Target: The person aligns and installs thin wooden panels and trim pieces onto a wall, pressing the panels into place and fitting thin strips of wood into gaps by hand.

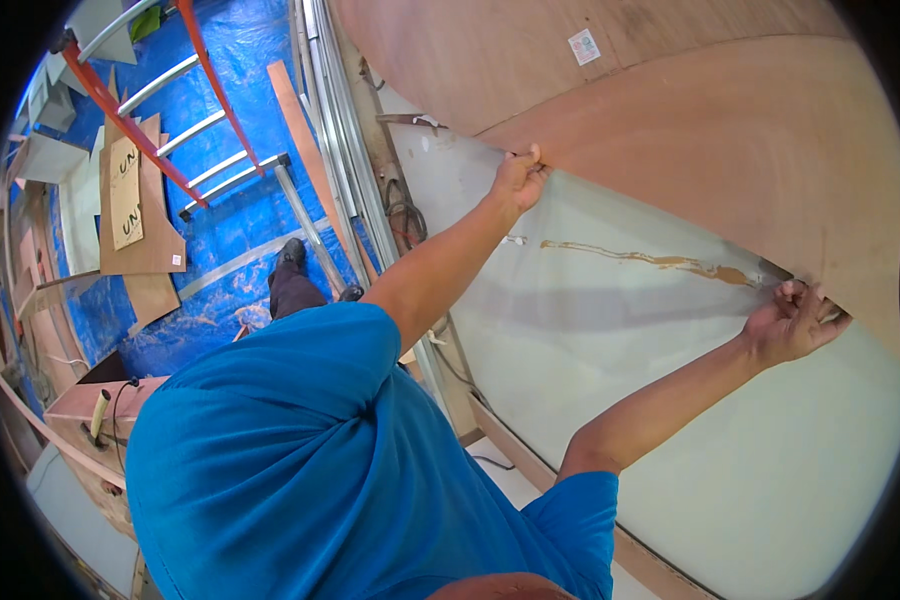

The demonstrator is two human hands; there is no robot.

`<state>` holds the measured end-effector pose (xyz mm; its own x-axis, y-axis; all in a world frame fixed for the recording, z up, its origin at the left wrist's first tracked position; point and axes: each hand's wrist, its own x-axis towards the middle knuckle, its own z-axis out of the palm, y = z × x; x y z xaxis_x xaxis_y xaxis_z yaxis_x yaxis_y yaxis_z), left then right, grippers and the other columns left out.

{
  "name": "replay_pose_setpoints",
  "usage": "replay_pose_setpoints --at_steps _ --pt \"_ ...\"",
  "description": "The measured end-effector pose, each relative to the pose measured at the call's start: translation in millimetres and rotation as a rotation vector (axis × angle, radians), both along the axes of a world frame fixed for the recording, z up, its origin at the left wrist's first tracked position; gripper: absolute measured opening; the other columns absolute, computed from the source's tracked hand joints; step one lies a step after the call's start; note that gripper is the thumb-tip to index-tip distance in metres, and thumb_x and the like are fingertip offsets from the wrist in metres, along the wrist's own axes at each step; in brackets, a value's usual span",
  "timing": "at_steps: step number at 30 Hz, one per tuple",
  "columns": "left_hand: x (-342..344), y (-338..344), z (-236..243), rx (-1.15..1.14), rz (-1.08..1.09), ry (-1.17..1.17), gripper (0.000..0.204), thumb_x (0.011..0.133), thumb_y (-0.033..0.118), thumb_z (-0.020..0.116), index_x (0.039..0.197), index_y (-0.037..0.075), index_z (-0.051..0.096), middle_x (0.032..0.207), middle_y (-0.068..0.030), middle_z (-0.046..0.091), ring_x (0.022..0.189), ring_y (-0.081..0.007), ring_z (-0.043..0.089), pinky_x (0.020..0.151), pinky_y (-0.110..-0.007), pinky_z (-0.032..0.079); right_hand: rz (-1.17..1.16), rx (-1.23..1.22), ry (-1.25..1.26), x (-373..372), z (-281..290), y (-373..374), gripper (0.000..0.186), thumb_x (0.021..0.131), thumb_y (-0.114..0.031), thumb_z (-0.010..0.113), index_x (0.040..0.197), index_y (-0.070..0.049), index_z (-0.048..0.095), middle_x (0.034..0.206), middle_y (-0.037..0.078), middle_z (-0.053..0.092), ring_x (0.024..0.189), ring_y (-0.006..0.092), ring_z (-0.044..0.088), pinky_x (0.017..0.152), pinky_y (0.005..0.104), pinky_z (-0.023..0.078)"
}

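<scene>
A thin brown plywood sheet (710, 170) lies over a pale greenish-white panel (570, 330), its near edge running slantwise between my hands. At the left part of that edge, my left hand (522, 178) is closed on the sheet, thumb and fingers pinching it. Farther right, close to the sheet's corner, my right hand (795, 325) has its fingers curled at the same edge, palm partly turned up; some fingertips are hidden. A brown glue-like streak (650, 258) crosses the pale panel just below the edge.
An orange ladder (195, 120) lies over a blue tarp (240, 60) at the left. Long metal channels (335, 120) run beside the panel. Cut boards (145, 220) are stacked farther left. A dark cable (402, 215) lies near the panel's left side. A shoe (292, 252) shows beside my torso.
</scene>
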<state>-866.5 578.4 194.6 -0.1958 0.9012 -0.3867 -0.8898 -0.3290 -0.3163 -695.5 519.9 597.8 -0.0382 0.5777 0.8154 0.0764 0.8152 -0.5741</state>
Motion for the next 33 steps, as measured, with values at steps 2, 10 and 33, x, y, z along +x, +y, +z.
replay_pose_setpoints --at_steps 2,10,33 --pt "2.6 -1.7 -2.4 0.006 -0.005 0.03 0.031 0.098 0.001 0.064 0.124 0.005 0.048 0.124 -0.0136 0.059 0.113 -0.0259 0.061 0.109 -0.047 0.05 0.093 -0.025 -0.055 8.9 -0.3 0.5 0.055 0.092 0.001 0.068 0.141 -0.002 0.042 0.109 0.011 0.063 0.065 0.0149 0.058 0.049 0.021 0.044" --pt "-3.0 24.4 -49.0 0.15 0.002 0.143 0.022 0.097 0.005 0.067 0.118 0.004 0.058 0.112 -0.0102 0.066 0.104 -0.0242 0.064 0.101 -0.043 0.051 0.423 -0.062 0.152 -3.7 10.9 10.0 0.052 0.093 -0.001 0.067 0.139 -0.004 0.044 0.106 0.007 0.063 0.064 0.0129 0.056 0.051 0.0236 0.046" --pt "-4.1 5.8 -6.0 0.125 -0.078 -0.054 0.027 0.1 0.011 0.063 0.124 0.001 0.057 0.126 -0.0144 0.062 0.128 -0.0315 0.056 0.119 -0.052 0.04 -0.072 -0.071 -0.167 9.9 27.2 -7.5 0.065 0.094 0.002 0.066 0.143 -0.004 0.025 0.118 0.011 0.063 0.059 0.0146 0.057 0.055 0.0313 0.056"
